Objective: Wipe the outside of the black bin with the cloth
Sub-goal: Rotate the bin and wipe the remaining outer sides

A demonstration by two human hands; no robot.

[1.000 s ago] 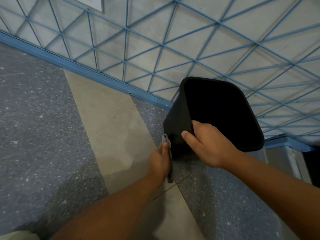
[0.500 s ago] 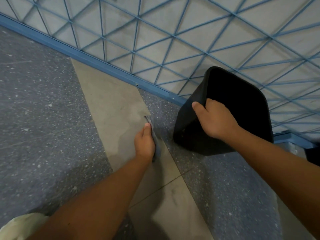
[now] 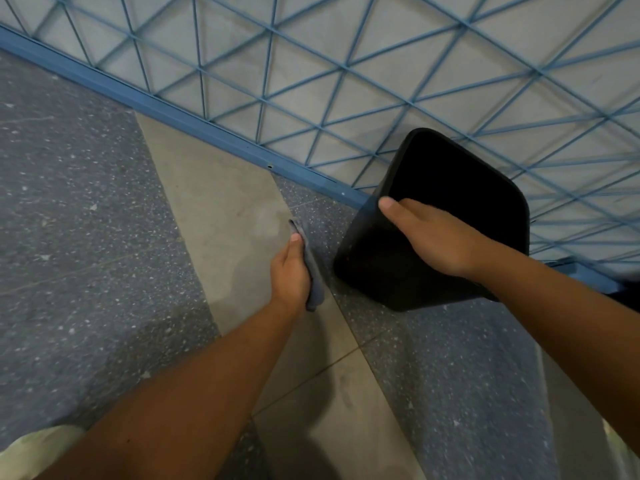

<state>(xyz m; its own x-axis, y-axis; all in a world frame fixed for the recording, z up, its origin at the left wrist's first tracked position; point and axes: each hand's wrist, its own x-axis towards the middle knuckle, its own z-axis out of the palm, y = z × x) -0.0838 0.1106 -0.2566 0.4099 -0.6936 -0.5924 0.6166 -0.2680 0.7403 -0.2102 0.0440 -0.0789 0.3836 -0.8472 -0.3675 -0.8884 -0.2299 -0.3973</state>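
On the left, the left hand grips a folded grey cloth, held just beside the black bin but not touching it. To the right, the right hand curls over the bin's near rim, tilting it above the floor by a blue-gridded wall. No wiping contact shows now; how much is already clean cannot be told.

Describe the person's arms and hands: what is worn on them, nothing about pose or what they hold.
Both forearms are bare all the way to the frame edges, with no sleeves in view. The left hand and the right hand wear no gloves. No watch, bracelet or ring shows on the visible sides of the wrists and fingers. A bit of pale fabric sits at the lower left corner beside the left arm.
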